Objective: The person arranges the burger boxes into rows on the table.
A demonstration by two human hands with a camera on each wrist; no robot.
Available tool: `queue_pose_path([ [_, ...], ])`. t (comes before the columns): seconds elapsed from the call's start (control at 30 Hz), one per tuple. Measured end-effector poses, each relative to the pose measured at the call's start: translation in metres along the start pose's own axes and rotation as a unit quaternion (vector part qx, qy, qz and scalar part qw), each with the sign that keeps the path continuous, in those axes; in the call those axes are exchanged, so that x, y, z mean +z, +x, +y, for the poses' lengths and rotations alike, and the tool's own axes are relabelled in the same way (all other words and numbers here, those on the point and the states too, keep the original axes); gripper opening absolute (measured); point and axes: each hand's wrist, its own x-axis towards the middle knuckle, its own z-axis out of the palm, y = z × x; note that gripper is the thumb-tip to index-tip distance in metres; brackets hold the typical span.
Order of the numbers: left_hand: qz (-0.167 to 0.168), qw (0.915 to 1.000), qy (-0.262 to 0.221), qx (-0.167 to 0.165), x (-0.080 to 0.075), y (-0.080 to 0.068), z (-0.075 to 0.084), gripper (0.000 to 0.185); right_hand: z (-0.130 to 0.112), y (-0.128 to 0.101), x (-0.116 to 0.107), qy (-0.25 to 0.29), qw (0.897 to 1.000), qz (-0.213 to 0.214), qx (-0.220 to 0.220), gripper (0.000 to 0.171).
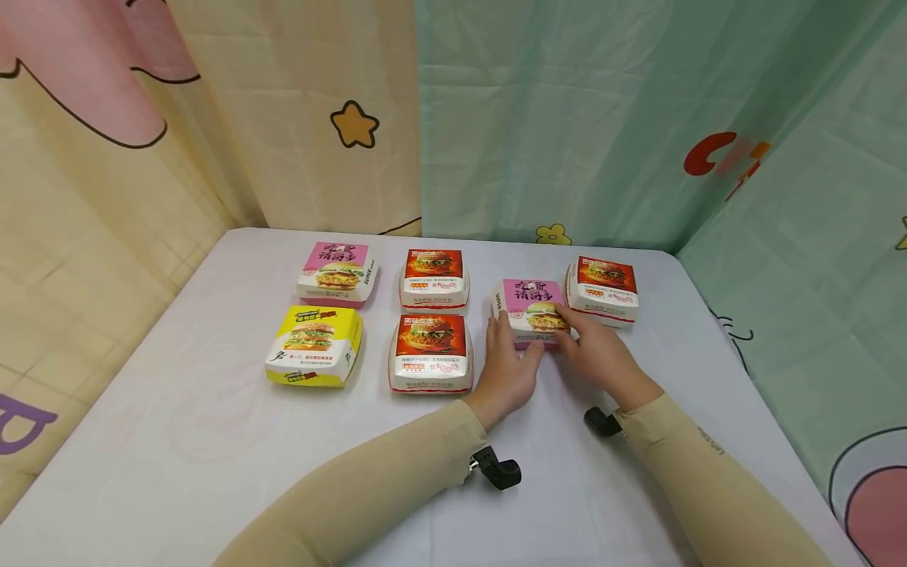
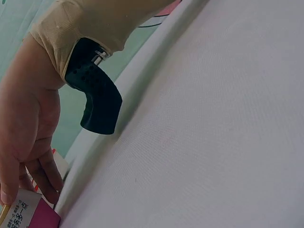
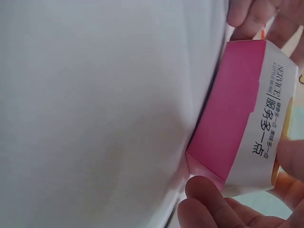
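Observation:
A pink-and-white burger box (image 1: 524, 295) sits on the white table between my two hands. My left hand (image 1: 508, 372) holds its left side, fingers along the edge and thumb near the front. My right hand (image 1: 604, 356) grips the right side, with fingers reaching over the top corner. In the right wrist view, the pink lower wall of the burger box (image 3: 230, 104) faces the camera and fingers curl about both ends. Only a corner of the burger box (image 2: 45, 216) shows in the left wrist view, below the left hand (image 2: 28, 114).
Close behind on the right stands a red-topped burger box (image 1: 602, 291). Two more red-topped boxes (image 1: 434, 279) line up to the left. Farther left are another pink box (image 1: 338, 272) and a yellow box (image 1: 315, 346). Curtains (image 1: 510, 142) surround the white table (image 1: 212, 441).

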Motion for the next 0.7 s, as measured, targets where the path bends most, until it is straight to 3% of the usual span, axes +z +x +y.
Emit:
queue_pose_path([
  [0.3,0.009,0.9999,0.0,-0.011,0.004,0.011,-0.002,0.089,0.002,0.01,-0.003,0.023,1.0,0.001,0.017,0.058],
  [0.7,0.019,0.9997,0.002,-0.016,0.003,0.016,-0.003,0.088,-0.001,0.017,-0.007,0.043,0.998,-0.007,0.037,0.058],
])
